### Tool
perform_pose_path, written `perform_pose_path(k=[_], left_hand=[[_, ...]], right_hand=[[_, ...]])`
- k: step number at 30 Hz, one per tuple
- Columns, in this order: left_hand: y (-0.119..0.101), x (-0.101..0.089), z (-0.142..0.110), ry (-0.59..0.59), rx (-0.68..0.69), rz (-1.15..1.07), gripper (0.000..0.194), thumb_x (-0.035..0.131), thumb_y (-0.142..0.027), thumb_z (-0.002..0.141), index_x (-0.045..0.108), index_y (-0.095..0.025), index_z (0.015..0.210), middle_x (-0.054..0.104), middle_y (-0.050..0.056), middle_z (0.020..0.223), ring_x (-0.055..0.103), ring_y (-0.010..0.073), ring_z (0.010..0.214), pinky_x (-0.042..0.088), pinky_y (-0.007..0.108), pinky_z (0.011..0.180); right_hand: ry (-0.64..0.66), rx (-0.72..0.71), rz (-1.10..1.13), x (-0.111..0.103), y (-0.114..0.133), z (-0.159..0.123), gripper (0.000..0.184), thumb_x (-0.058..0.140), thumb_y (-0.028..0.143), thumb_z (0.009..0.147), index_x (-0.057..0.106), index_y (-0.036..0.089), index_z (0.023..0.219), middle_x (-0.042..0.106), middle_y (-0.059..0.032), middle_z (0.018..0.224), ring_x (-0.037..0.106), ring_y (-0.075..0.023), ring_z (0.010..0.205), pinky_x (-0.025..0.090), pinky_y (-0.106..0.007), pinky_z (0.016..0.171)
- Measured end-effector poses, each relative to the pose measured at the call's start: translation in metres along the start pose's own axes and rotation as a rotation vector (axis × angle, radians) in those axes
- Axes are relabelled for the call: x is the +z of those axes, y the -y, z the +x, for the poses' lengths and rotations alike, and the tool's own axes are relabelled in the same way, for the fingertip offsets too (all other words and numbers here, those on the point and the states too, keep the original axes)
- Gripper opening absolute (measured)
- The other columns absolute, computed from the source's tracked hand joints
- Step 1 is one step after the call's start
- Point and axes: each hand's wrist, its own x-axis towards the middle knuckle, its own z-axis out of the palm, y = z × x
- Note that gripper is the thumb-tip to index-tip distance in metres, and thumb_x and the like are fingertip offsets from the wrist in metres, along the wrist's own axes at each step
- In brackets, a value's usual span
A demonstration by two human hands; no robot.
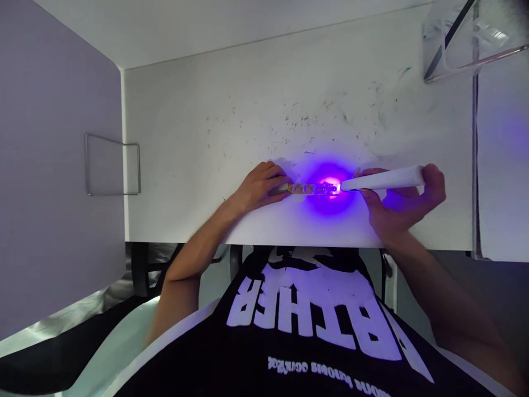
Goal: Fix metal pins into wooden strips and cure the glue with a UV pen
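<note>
My left hand [264, 184] is closed on the pale end of a slim, clear stick-like piece [306, 189] that lies lengthwise along the tabletop. Small shapes show inside its see-through part, but I cannot make out what they are. In my right hand [399, 207] is a white wand-shaped UV lamp [384, 178], gripped between thumb and fingers. Its tip points left at the far end of the clear piece, very close to it or touching it. Bright violet light glows there and spreads over the table around it.
The white table [185, 138] carries scattered dark specks and greenish smudges. A bent wire stand [133, 170] is at the left beside a lilac panel [49, 138]. At the top right stands a clear holder [454, 49] with metal rods. A second white surface adjoins on the right.
</note>
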Motion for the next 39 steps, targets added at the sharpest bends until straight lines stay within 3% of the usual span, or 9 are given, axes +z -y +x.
perform_pose_path(k=[12,39], left_hand=[[-0.0008,-0.0016,0.0002,0.003,-0.005,0.001,0.022,0.066,-0.039,0.099,0.070,-0.021,0.112,0.071,0.005,0.099,0.060,0.0161,0.091,0.050,0.030,0.082],[-0.0015,-0.0020,0.0010,-0.002,-0.002,0.001,0.023,0.065,-0.040,0.100,0.070,-0.021,0.112,0.072,0.004,0.100,0.060,0.0162,0.090,0.049,0.030,0.082]], right_hand=[[0.006,0.019,0.000,0.0005,0.0021,0.0012,0.096,0.081,0.022,0.078,0.025,0.033,0.155,0.069,-0.0005,0.112,0.076,-0.0203,0.097,0.069,-0.046,0.090],[0.032,0.037,-0.029,-0.0004,0.0016,-0.0026,0.090,0.080,0.030,0.081,0.023,0.031,0.151,0.067,-0.0011,0.112,0.076,-0.0185,0.098,0.068,-0.044,0.091]])
